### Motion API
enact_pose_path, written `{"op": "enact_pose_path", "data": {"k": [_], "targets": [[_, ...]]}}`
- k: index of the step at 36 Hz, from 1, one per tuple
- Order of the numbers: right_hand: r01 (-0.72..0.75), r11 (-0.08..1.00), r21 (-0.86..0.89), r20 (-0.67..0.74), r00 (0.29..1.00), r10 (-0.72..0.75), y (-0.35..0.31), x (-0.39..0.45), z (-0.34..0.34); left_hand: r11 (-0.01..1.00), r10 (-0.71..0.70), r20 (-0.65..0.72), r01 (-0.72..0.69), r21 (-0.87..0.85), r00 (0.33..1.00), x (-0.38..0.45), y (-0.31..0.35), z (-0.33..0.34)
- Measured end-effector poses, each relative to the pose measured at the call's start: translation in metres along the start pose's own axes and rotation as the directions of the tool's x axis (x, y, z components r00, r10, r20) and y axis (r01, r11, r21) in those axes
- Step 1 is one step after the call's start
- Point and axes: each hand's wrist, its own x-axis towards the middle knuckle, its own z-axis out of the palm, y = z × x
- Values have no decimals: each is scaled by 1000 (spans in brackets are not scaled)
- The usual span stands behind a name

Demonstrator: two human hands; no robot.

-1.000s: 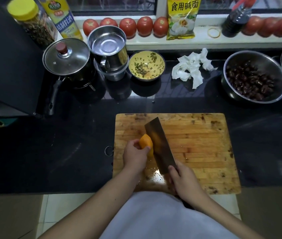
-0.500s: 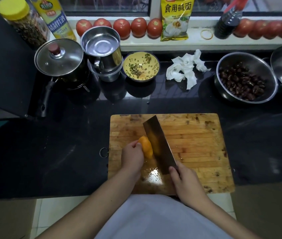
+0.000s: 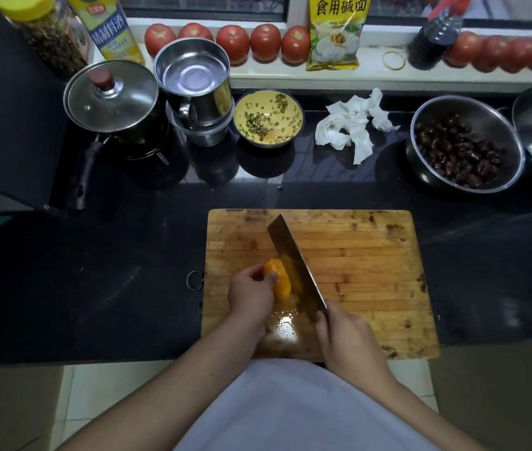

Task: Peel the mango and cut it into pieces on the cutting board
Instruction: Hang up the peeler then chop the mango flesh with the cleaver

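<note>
**Mango: peeled piece under the cleaver, board left of centre**

Mango (image 3: 278, 283): peeled, orange, no skin visible. Lies on the cutting board (image 3: 365, 255) toward its 9 o'clock side. 1 second ago it stood more upright against the blade; it now lies lower and longer, tilted along the blade's left face. Judged meaning: peeling looks finished and slicing is under way, with flesh coming off 1 side. No separate cut pieces can be seen on the board.

Left hand (image 3: 251, 296): at 9 o'clock of the fruit, fingers curled over its left side and far end, pinning it to the board. Forearm enters from 7 o'clock. The grip has slid down with the fruit over the last second.

Wet patch (image 3: 285, 320): glossy juice on the board at 6 o'clock of the fruit, between the 2 hands.

Cleaver (image 3: 294, 265): broad blade running from 11 o'clock to 5 o'clock, left face touching the mango, orange reflected on the steel. Its angle matches half a second ago.

Right hand (image 3: 346, 340): wrapped closed round the cleaver handle at the blade's 5 o'clock end; handle itself hidden. Forearm enters from 5 o'clock.

Risk, judged: slippery fruit, left fingertips just beside the edge.
</note>
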Motion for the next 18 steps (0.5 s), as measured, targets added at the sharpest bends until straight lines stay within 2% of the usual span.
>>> {"op": "enact_pose_path", "data": {"k": [11, 18], "targets": [[32, 991, -130, 52, 998, -25, -16, -12, -6, 999, 38, -13, -38, 2, 999, 0, -2, 12], [11, 990, -142, 71, 997, -1, -16, -13, -5, 996, 84, -16, -84, -8, 996, 0, -2, 15]]}}
